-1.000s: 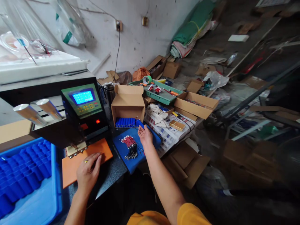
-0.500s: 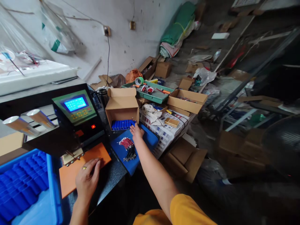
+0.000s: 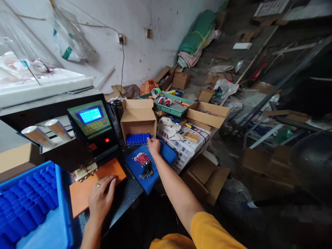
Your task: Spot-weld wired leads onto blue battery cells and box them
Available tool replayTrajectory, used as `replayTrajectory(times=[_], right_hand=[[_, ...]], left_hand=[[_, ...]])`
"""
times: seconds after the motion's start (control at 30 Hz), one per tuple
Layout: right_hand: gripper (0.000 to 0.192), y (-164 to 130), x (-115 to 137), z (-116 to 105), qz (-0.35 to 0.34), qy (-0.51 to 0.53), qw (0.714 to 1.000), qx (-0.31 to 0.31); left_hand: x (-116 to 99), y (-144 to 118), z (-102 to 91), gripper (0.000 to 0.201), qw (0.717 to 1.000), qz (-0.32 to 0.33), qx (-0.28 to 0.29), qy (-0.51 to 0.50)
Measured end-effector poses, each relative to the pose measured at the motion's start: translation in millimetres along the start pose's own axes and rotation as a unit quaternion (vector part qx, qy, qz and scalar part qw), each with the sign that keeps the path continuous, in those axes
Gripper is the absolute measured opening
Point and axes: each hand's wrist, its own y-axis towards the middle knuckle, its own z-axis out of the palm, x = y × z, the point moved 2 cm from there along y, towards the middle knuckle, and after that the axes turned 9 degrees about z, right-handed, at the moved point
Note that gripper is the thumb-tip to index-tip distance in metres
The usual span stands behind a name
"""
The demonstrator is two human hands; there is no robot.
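- Our right hand (image 3: 154,146) was at the right front corner of the open brown cardboard box (image 3: 138,115), fingertips drawn close together at the end of the row of slim blue cylinders (image 3: 137,139); whether they pinched one, we could not tell.
- Our left hand (image 3: 101,193) lay loosely curled on the flat orange board (image 3: 114,167), in front of the box and to its left; we could not tell whether it held anything.
- The slim blue cylinders lay side by side inside the box, at its open front. We judged that a hasty tug on the end one could disturb its neighbours.
- Just in front of the box, the bundle of thin red and black wires (image 3: 144,164) lay on the flat blue pad (image 3: 166,148); a low sweep of our right forearm might tangle them.
- Left of the box stood the black machine with a lit blue screen (image 3: 94,119). Its metal pins (image 3: 84,168) sat near our left hand, so straying fingers could get hurt.
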Motion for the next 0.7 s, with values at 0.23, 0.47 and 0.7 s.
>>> replayTrajectory(times=[0.23,0.47,0.7], right_hand=[[0.032,0.6,7.9,-15.4,-0.065,-0.109,0.991,-0.052],[0.011,2.4,1.3,-23.6,-0.091,-0.091,0.992,-0.012],[0.019,4.6,7.5,-23.6,-0.09,-0.107,0.99,0.01]], left_hand=[[-0.6,1.2,0.7,0.017,1.0,-0.003,0.004,0.005],[-2.0,1.1,0.5,0.014,1.0,-0.008,0.007,0.009],[-2.7,2.0,2.7,0.015,1.0,-0.023,0.004,-0.004]])
